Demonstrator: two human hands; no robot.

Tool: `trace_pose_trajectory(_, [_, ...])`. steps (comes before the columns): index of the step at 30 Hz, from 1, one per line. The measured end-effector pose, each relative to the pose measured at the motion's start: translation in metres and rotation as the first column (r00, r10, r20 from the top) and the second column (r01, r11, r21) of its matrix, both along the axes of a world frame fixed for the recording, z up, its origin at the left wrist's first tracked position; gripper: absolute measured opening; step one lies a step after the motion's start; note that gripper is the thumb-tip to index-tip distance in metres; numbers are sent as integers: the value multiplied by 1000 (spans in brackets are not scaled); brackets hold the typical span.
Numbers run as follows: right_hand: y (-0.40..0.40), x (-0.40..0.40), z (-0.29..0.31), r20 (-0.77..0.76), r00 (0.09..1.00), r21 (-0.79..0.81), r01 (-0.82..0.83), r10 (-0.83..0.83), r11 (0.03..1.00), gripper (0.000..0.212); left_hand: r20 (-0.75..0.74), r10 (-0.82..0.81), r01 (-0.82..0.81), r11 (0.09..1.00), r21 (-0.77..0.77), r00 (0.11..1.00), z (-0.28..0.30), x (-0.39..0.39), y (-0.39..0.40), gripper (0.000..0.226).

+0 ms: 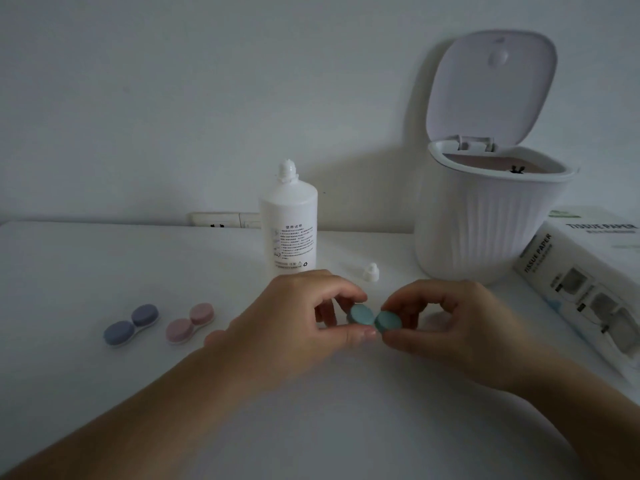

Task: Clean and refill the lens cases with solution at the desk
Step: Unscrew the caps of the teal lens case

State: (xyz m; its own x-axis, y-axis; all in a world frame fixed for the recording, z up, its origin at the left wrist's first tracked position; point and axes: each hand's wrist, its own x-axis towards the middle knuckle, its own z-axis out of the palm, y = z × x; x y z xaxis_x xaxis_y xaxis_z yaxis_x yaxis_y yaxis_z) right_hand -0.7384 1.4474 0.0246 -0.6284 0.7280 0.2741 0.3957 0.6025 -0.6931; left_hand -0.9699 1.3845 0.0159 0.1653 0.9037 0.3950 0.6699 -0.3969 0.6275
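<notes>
While both hands pinch the teal lens case [374, 318], left hand [304, 317] and right hand [446, 320] each curl round one cap. Nearby box [585, 289] reads "TISSUE PAPER"; the solution bottle [289, 220] label is too small to read.

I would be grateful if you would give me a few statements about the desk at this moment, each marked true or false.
1. Both hands hold the teal lens case, the left hand on one cap and the right hand on the other. True.
2. The solution bottle lies on its side. False: it stands upright, its small cap on the desk beside it.
3. The bin has its lid shut. False: the lid is raised.
4. The purple lens case and the pink lens case lie side by side, untouched. True.
5. The tissue paper box sits at the desk's right. True.
</notes>
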Motion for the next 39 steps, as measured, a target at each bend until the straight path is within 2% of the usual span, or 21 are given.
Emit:
trace_pose_trajectory(2, [-2, 0, 2, 3, 1000, 19, -4, 4, 1000, 19, 9, 3, -3, 999, -38, 1000, -2, 1, 0, 26])
trace_pose_trajectory(6, [-4, -1, 4, -10, 1000, 40, -15, 16, 999, 21, 77, 41, -34, 995, -89, 996, -4, 3, 0, 37])
trace_pose_trajectory(12, [-5, -2, 5, -7, 1000, 11, 3, -3, 1000, 32, 127, 28, -11, 991, -132, 992, -2, 7, -2, 23])
trace_pose_trajectory(17, [-6, 0, 6, 0, 1000, 1, 0, 0, 1000, 37, 150, -36, 60, 985, -159, 988, 1, 5, -2, 32])
trace_pose_trajectory(26, [-8, 2, 7, -10, 994, 27, -111, 112, 993, 27, 267, -117, 179, 959, -221, 957, 4, 0, -1, 29])
trace_pose_trajectory(29, [-6, 6, 9, -36, 995, 6, -89, 89, 996, 37, 287, -101, 161, 968, -193, 953, 6, 1, -1, 30])
trace_pose_trajectory(34, [-4, 10, 12, -31, 997, 85, -71, 74, 994, 41, 307, -52, 120, 971, -205, 950, 6, 2, -1, 34])
trace_pose_trajectory(39, [-9, -1, 8, -28, 998, 206, -52, 59, 977, 30, 285, -55, 124, 965, -230, 957, 6, 3, -1, 24])
